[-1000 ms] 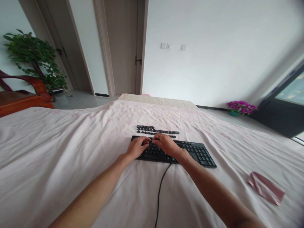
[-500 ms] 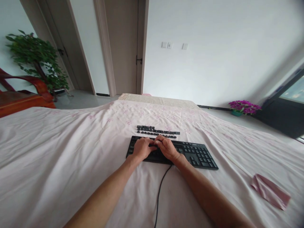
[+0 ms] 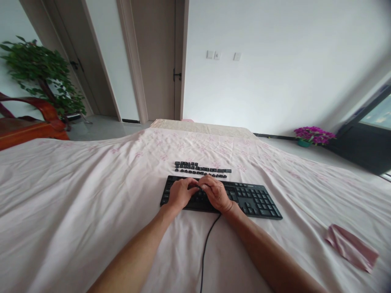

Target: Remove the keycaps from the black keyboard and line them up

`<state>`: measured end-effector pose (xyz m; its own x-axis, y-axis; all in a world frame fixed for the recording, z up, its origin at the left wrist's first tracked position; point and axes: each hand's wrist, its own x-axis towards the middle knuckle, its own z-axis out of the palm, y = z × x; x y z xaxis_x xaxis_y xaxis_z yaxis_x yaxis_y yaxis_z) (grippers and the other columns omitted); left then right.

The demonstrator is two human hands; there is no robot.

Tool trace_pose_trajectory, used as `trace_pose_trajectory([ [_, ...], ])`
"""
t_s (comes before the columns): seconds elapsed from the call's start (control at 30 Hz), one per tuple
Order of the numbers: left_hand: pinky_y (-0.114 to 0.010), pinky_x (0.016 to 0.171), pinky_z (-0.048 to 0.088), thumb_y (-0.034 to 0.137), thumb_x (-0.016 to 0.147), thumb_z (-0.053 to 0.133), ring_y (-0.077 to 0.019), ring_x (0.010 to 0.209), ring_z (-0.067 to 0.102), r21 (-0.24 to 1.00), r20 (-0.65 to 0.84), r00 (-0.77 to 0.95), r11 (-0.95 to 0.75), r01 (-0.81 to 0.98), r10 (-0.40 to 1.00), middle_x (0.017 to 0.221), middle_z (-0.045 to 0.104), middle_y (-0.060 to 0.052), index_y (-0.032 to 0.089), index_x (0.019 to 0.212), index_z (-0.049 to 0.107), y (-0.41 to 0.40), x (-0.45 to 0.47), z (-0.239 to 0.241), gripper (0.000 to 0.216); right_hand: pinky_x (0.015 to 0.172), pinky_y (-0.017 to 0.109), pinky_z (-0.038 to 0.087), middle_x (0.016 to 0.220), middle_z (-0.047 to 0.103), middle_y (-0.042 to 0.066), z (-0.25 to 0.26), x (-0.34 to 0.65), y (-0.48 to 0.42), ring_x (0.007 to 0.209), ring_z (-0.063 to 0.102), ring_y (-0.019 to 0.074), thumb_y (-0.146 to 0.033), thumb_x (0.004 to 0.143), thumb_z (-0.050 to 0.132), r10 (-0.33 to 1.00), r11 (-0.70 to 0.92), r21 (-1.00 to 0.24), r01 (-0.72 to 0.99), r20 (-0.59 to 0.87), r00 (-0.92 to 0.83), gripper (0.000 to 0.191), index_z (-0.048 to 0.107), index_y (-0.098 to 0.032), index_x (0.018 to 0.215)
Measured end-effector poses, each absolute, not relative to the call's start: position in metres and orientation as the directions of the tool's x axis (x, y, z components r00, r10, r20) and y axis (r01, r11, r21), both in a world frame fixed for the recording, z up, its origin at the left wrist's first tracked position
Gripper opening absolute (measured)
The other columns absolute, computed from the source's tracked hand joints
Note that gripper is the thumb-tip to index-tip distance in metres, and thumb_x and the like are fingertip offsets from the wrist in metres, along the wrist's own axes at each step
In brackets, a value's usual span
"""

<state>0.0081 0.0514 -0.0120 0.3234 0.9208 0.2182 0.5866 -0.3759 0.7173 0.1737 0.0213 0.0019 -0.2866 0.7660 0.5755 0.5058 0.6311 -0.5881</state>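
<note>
A black keyboard (image 3: 253, 197) lies on the pale pink sheet of the bed (image 3: 76, 195), its cable (image 3: 206, 248) running toward me. Both hands rest on the keyboard's middle keys, close together. My left hand (image 3: 180, 193) has its fingers curled down onto the keys. My right hand (image 3: 215, 191) is bent the same way, its fingertips pinched near the left hand's. What the fingertips grip, if anything, is too small to make out. Rows of loose black keycaps (image 3: 201, 169) lie on the sheet just beyond the keyboard.
A folded pink cloth (image 3: 351, 248) lies on the sheet at the right. Beyond the bed are a door (image 3: 159, 61), a green plant (image 3: 42, 73) by a red wooden seat (image 3: 27, 126), and purple flowers (image 3: 313, 136) near a window.
My hands have drawn closer together over the keyboard's middle, and the keyboard sits slightly further left under them. The view has shifted a little.
</note>
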Motion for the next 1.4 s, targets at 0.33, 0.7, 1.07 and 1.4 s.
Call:
trace_pose_trajectory([
  [0.33, -0.026, 0.077, 0.048, 0.022, 0.075, 0.065, -0.0156, 0.083, 0.067, 0.841, 0.257, 0.219, -0.329, 0.430, 0.941, 0.086, 0.072, 0.001, 0.025, 0.104, 0.061, 0.053, 0.004, -0.014, 0.030, 0.083, 0.035, 0.041, 0.088, 0.062, 0.008, 0.009, 0.173, 0.015, 0.086, 0.054, 0.0208, -0.022, 0.094, 0.038, 0.751, 0.514, -0.328, 0.793, 0.618, -0.232, 0.024, 0.062, -0.021, 0.098],
  [0.7, -0.026, 0.078, 0.050, 0.026, 0.075, 0.066, -0.0163, 0.084, 0.068, 0.876, 0.275, 0.236, -0.345, 0.338, 0.932, 0.088, 0.073, 0.000, 0.024, 0.116, 0.054, 0.052, 0.004, -0.015, 0.043, 0.075, 0.027, 0.040, 0.088, 0.065, 0.005, 0.004, 0.168, 0.021, 0.085, 0.057, 0.0186, -0.029, 0.092, 0.049, 0.808, 0.464, -0.230, 0.855, 0.506, -0.302, 0.017, 0.066, -0.025, 0.094],
  [1.07, -0.024, 0.076, 0.047, 0.023, 0.081, 0.055, -0.0144, 0.082, 0.066, 0.822, 0.296, 0.243, -0.376, 0.428, 0.924, 0.086, 0.071, 0.002, 0.026, 0.104, 0.063, 0.052, 0.006, -0.016, 0.024, 0.065, 0.026, 0.037, 0.092, 0.070, 0.001, 0.026, 0.197, 0.090, 0.086, 0.062, 0.0188, -0.036, 0.087, 0.053, 0.945, 0.063, -0.312, 0.948, 0.325, 0.044, 0.018, 0.068, -0.026, 0.090],
  [1.4, -0.022, 0.075, 0.046, 0.023, 0.081, 0.052, -0.0136, 0.083, 0.065, 0.795, 0.289, 0.256, -0.380, 0.472, 0.923, 0.087, 0.071, 0.003, 0.026, 0.097, 0.066, 0.052, 0.006, -0.016, 0.021, 0.068, 0.024, 0.037, 0.093, 0.070, 0.003, 0.012, 0.203, 0.153, 0.089, 0.062, 0.0191, -0.035, 0.084, 0.054, 0.990, -0.063, -0.195, 0.979, 0.109, 0.086, 0.022, 0.071, -0.028, 0.095],
])
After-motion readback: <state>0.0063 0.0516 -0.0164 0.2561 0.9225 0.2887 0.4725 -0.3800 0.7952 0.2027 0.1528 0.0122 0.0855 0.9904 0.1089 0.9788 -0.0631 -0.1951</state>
